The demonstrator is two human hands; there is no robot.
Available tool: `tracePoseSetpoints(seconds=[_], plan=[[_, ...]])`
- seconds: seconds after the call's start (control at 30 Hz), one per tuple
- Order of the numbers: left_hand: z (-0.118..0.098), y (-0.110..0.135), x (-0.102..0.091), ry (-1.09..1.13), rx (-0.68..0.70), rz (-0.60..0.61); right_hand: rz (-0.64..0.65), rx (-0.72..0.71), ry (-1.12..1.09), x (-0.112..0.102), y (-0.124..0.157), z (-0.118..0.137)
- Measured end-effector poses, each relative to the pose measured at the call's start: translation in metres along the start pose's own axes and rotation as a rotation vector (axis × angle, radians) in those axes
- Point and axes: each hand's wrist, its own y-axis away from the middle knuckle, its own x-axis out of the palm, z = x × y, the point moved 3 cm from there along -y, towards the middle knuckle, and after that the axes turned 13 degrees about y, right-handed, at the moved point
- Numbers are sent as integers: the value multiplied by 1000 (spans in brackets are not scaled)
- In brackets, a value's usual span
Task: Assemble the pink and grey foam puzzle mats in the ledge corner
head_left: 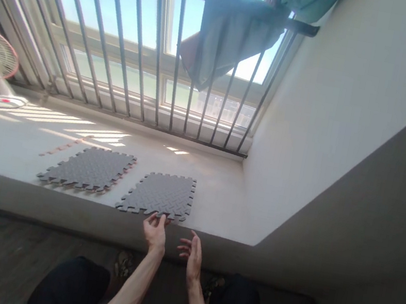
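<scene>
Grey foam mat, diamond-textured, jigsaw-edged; left hand open at its edge, right hand open.

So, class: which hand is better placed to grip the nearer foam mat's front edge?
Left, probably. The left hand has its fingertips at the front edge of the nearer foam mat; the right hand is open, lower in view, clear of the mat.
</scene>
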Motion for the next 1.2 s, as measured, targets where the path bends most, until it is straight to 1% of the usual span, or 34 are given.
tracePoseSetpoints(seconds=[0.07, 0.1, 0.17, 0.2, 0.23, 0.27, 0.3, 0.33, 0.4, 0.43, 0.47, 0.5, 0.57, 0.63, 0.7, 0.83, 0.97, 1.03, 1.2], plan=[[29, 42, 13, -9, -130, 45, -101, -7, -91, -22, -19, 19], [41, 60, 18, -29, -198, 88, -166, -12, -110, -36, -27, 24], [58, 89, 23, -119, -300, 240, -308, -13, -100, -68, -40, 27], [63, 98, 23, -179, -327, 337, -374, -11, -84, -86, -46, 25], [65, 105, 20, -247, -322, 428, -430, -10, -69, -103, -51, 22], [64, 107, 16, -329, -274, 494, -478, -12, -53, -121, -56, 19], [61, 106, 9, -427, -181, 522, -521, -16, -36, -137, -60, 15], [55, 103, 2, -539, -57, 513, -562, -21, -21, -153, -64, 12], [42, 95, -11, -768, 189, 456, -630, -25, -11, -181, -70, 6], [37, 91, -16, -865, 266, 444, -654, -25, -17, -193, -72, 3], [35, 88, -19, -941, 303, 460, -669, -25, -32, -202, -73, 1], [35, 87, -20, -994, 310, 504, -675, -26, -49, -209, -74, 0], [41, 89, -17, -1044, 283, 636, -670, -32, -72, -218, -74, -3], [51, 96, -10, -1057, 252, 750, -654, -45, -74, -222, -72, -6], [62, 104, -2, -1066, 218, 802, -645, -53, -66, -225, -69, -8], [75, 120, 13, -1094, 194, 792, -665, -47, 45, -235, -63, -10], [79, 127, 25, -1171, 257, 785, -649, -31, 147, -241, -60, -9], [80, 125, 31, -1195, 263, 799, -620, -38, 176, -241, -60, -8], [83, 108, 46, -1257, 152, 830, -589, -48, 250, -237, -59, -5]])
